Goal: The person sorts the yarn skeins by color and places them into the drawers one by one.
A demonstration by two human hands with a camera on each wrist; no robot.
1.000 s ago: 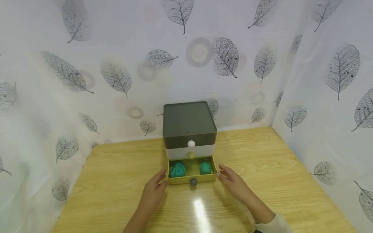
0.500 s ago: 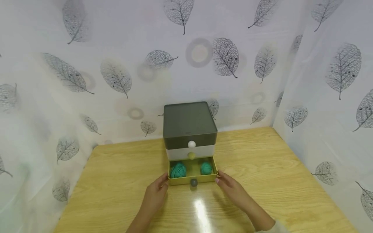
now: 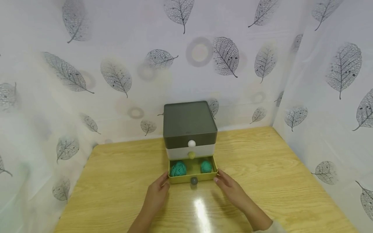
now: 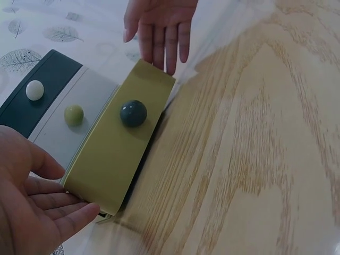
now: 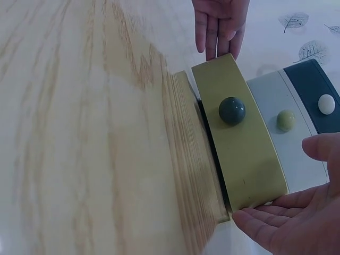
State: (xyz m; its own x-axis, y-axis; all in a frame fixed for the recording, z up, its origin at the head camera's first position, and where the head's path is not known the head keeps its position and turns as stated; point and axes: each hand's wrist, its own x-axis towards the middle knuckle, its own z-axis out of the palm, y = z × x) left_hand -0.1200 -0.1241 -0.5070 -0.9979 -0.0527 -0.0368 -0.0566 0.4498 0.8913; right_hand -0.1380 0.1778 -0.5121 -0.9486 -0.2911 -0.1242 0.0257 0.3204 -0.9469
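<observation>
A small drawer box with a dark top (image 3: 189, 119) stands on the table, its yellow-green bottom drawer (image 3: 180, 179) pulled out toward me. In that drawer lie two green yarn balls, a larger one (image 3: 178, 169) at left and a smaller one (image 3: 206, 166) at right. My left hand (image 3: 156, 193) touches the drawer's left front corner, fingers fairly straight along the side. At the opposite corner, my right hand (image 3: 232, 191) touches the right side with extended fingers. A dark round knob (image 4: 133, 113) sits untouched on the drawer front between them.
Above the bottom drawer are a white middle drawer (image 5: 268, 95) with a green knob (image 5: 286, 120) and a dark upper drawer with a white knob (image 5: 326, 104). A leaf-patterned curtain (image 3: 134, 35) stands behind and beside the wooden table (image 3: 116, 181).
Both hands have moved inward from just beside the bottom drawer to touch its front corners. The drawer and the yarn balls look unmoved.
</observation>
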